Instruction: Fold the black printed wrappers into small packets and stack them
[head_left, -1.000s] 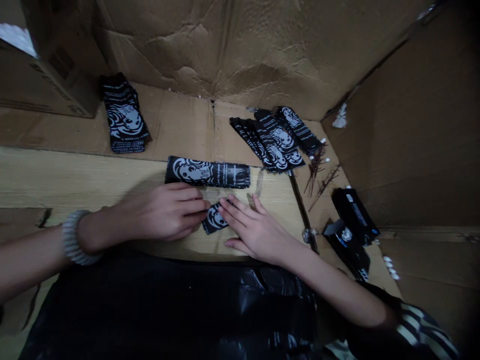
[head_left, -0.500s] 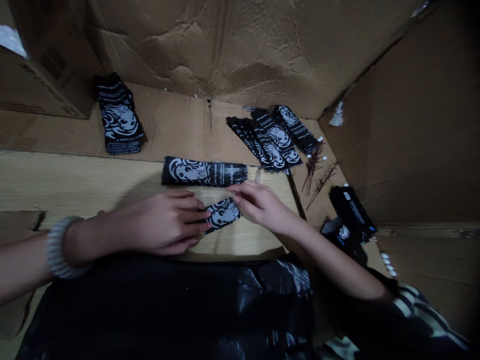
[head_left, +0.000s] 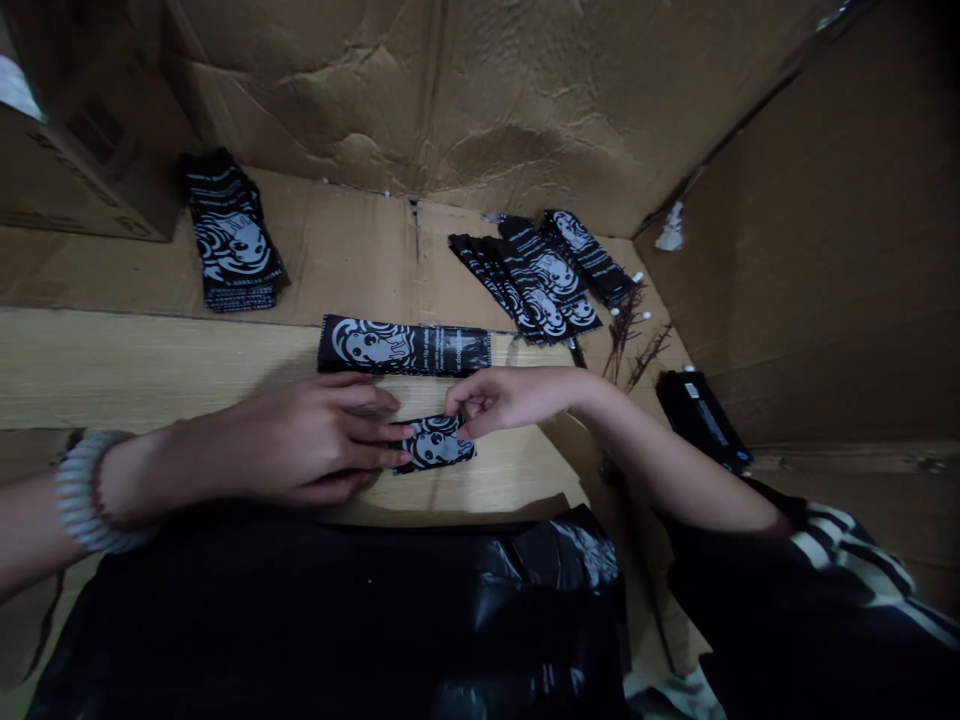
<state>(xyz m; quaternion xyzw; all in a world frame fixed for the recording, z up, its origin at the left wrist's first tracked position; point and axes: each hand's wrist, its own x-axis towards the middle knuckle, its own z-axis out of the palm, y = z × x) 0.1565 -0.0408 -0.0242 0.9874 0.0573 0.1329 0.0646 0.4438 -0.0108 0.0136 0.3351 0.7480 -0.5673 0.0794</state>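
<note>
A small black packet with a white printed face (head_left: pixel 433 445) lies on the pale board. Fingertips of my left hand (head_left: pixel 319 440) rest on its left end, with the fingers slightly spread. My right hand (head_left: pixel 487 400) is curled at the packet's upper right, thumb and index finger pinched at its edge; whether they grip it is hard to tell. Just above both hands lies a longer black packet stack (head_left: pixel 405 346), which neither hand holds. A grey coil band circles my left wrist.
Black packets stand piled at the back left (head_left: pixel 232 235) and fanned out at the back right (head_left: pixel 544 280). Brown twigs (head_left: pixel 622 335) and a black pack (head_left: pixel 703 420) lie right. Black plastic (head_left: pixel 337 610) covers the front. Cardboard walls (head_left: pixel 525 100) rise behind.
The small packet has shifted slightly left and down and lies flatter. My right hand has moved over its upper right edge. My left hand has slid slightly left.
</note>
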